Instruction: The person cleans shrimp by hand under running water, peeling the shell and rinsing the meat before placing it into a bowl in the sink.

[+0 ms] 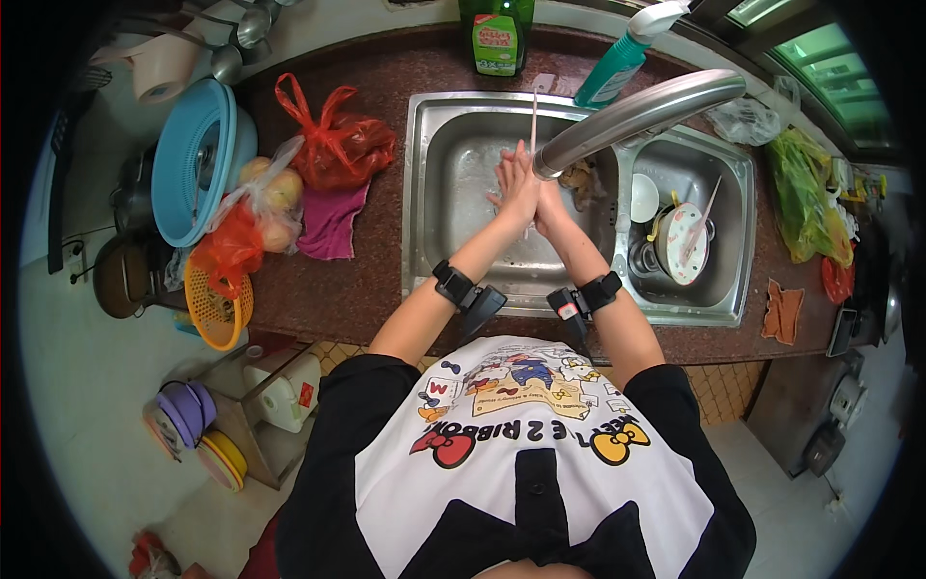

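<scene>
Over the large basin of a stainless steel sink (463,239), my left hand (519,184) and my right hand (548,206) are pressed together below the mouth of the metal faucet (636,119). Fingers of the left-side hand are spread; the other hand is partly hidden behind it and the faucet. A thin pale pink stick (534,119), perhaps a chopstick, runs upright in the picture beside the hands; whether a hand grips it, I cannot tell. Brownish scraps (581,179) lie in the basin right of the hands.
The small basin at right holds a white bowl (644,197) and a patterned bowl (682,244). Behind the sink stand a green detergent bottle (497,47) and a teal spray bottle (613,71). Left are a red plastic bag (343,141), a magenta cloth (331,223) and a blue basin (189,163).
</scene>
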The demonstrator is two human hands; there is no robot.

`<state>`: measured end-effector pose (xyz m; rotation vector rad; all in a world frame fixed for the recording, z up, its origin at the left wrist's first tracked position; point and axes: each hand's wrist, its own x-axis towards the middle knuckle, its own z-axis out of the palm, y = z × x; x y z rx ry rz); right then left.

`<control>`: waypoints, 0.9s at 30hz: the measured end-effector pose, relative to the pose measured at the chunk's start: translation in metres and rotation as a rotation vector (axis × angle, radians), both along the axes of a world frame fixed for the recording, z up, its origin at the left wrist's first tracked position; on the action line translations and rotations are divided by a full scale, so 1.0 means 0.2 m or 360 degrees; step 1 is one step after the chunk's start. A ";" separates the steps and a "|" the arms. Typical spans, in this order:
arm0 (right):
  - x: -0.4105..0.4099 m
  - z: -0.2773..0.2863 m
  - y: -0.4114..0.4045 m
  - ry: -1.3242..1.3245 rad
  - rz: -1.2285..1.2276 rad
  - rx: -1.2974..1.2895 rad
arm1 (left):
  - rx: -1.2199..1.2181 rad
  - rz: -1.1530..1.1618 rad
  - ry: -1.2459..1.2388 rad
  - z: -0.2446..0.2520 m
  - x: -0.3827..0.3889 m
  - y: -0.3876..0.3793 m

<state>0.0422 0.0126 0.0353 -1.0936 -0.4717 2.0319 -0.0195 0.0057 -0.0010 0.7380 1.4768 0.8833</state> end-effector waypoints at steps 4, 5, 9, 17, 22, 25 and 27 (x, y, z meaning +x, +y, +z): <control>0.06 0.05 0.03 -0.0531 0.0276 0.0170 | 0.0256 -0.0137 0.0839 0.09 -0.16 -0.09; 0.07 0.01 0.02 -0.0545 0.0332 0.0199 | 0.0354 -0.0087 0.0929 0.11 -0.25 -0.11; 0.10 -0.05 0.02 -0.0594 0.0481 0.0466 | 0.0845 -0.0041 0.2134 0.40 -0.79 -0.13; 0.12 -0.06 0.02 -0.0617 0.0610 0.0519 | -0.0112 0.0350 0.3196 0.93 -1.85 -0.15; 0.06 -0.02 -0.01 -0.0535 0.0678 0.0494 | -0.0931 0.0094 0.2508 0.78 -2.75 -0.37; 0.07 -0.02 0.00 -0.0557 0.0667 0.0456 | -0.0702 0.0013 0.2313 0.73 -2.77 -0.34; 0.08 -0.03 0.01 -0.0588 0.0640 0.0477 | -0.0618 -0.0001 0.2415 0.75 -2.66 -0.27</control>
